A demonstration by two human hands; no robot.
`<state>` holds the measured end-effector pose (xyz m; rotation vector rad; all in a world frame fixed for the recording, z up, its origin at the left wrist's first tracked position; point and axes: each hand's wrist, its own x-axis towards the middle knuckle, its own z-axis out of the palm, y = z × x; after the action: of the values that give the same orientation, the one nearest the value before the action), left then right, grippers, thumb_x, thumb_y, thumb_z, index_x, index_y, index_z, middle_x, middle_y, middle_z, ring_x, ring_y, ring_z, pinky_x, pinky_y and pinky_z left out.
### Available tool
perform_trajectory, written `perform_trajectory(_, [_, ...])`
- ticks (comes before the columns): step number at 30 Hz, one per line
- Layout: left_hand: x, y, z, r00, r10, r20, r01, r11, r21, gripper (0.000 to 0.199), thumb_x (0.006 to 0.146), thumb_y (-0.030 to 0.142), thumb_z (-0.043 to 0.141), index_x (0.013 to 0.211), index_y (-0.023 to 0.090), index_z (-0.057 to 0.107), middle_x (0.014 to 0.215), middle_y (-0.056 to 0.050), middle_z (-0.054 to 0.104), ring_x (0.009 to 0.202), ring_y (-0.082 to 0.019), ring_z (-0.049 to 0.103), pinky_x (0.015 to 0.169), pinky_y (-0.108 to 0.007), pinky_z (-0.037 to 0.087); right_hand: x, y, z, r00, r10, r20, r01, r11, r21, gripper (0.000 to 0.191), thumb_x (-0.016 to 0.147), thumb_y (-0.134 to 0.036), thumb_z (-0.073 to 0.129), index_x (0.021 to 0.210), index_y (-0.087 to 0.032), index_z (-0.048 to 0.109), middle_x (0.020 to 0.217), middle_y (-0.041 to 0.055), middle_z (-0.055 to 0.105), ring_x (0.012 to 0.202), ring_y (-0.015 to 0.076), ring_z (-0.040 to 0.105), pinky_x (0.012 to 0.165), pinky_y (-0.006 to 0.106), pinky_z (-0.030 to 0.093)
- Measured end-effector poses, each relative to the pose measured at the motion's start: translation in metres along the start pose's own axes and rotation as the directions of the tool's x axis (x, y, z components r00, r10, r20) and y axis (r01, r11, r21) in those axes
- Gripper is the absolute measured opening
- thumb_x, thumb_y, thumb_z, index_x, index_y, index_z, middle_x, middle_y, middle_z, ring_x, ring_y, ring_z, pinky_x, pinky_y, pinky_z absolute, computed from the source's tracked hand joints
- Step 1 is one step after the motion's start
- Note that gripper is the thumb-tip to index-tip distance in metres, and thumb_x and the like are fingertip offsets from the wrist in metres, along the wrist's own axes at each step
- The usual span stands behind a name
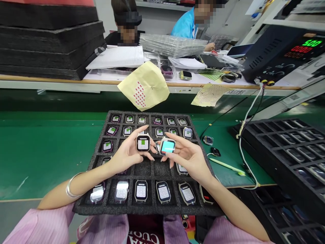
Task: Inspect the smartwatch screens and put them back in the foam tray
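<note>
In my left hand [132, 149] is a smartwatch [143, 142], gripped at its edges; its lit screen shows a white grid with a green block. My right hand [186, 154] grips a second smartwatch [168, 147], whose screen glows cyan with a red patch at the bottom. Both hands hover over a black foam tray [159, 168], its pockets holding many watch bodies without straps. Some of those have lit screens with grids, such as the watch [141, 190] in the front row. My hands hide several middle pockets.
Another foam tray [274, 144] of watches stands at the right. A green stylus [227, 166] and cables lie beside my tray. On the shelf behind are a power supply [281, 54], papers [119, 56] and clear plastic trays [172, 44]. Two people sit beyond.
</note>
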<state>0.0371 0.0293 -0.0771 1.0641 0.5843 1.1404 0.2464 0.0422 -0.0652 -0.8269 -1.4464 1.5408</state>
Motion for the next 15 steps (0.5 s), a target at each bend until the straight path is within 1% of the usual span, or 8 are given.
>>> perform_trajectory(5, [0.0004,-0.0013,0.0032,0.998,-0.023,-0.052,0.025,0.999,0.030,0.073,0.078,0.013,0.067,0.139,0.019,0.029,0.098,-0.007,0.058,0.086,-0.018,0.062,0.072,-0.032,0.057,-0.0004,-0.0023,-0.0013,0.999,-0.005,0.050,0.005,1.000,0.000,0.053,0.079,-0.015,0.071,0.128,-0.023,0.054,0.113,0.0102,0.065,0.074,0.0190,0.069,0.048,0.024,0.055])
perform_trajectory(8, [0.0014,-0.0049,0.0032,0.999,-0.027,-0.045,0.029,0.999,0.035,0.068,0.082,0.016,0.064,0.140,0.018,0.027,0.097,-0.006,0.059,0.081,-0.016,0.062,0.070,-0.030,0.058,-0.0005,-0.0023,-0.0022,0.998,0.003,0.059,-0.001,0.999,-0.034,0.057,0.078,-0.016,0.073,0.131,-0.023,0.052,0.110,0.0102,0.067,0.076,0.0203,0.070,0.048,0.025,0.057])
perform_trajectory(10, [0.0017,-0.0067,0.0028,0.998,-0.038,-0.042,0.039,0.999,0.036,0.069,0.082,0.017,0.065,0.140,0.019,0.027,0.096,-0.006,0.059,0.081,-0.016,0.063,0.070,-0.030,0.058,-0.0003,-0.0011,-0.0026,0.998,0.009,0.069,-0.006,0.999,-0.048,0.060,0.077,-0.018,0.074,0.132,-0.023,0.050,0.109,0.0103,0.067,0.077,0.0209,0.069,0.048,0.025,0.057])
perform_trajectory(13, [0.0014,-0.0067,0.0029,0.998,-0.051,-0.038,0.052,0.998,0.029,0.075,0.077,0.015,0.069,0.140,0.021,0.028,0.097,-0.005,0.058,0.082,-0.017,0.062,0.071,-0.032,0.058,-0.0001,0.0007,-0.0030,0.996,0.024,0.082,-0.020,0.998,-0.051,0.063,0.077,-0.017,0.074,0.134,-0.023,0.048,0.114,0.0114,0.065,0.078,0.0206,0.069,0.049,0.025,0.057])
perform_trajectory(15, [0.0013,-0.0054,0.0031,0.998,-0.059,-0.029,0.060,0.998,0.027,0.075,0.077,0.012,0.068,0.140,0.020,0.028,0.098,-0.005,0.058,0.083,-0.017,0.062,0.072,-0.032,0.058,-0.0003,0.0010,-0.0033,0.996,0.033,0.085,-0.030,0.999,-0.043,0.063,0.077,-0.017,0.073,0.134,-0.023,0.048,0.115,0.0117,0.065,0.078,0.0204,0.068,0.050,0.026,0.057])
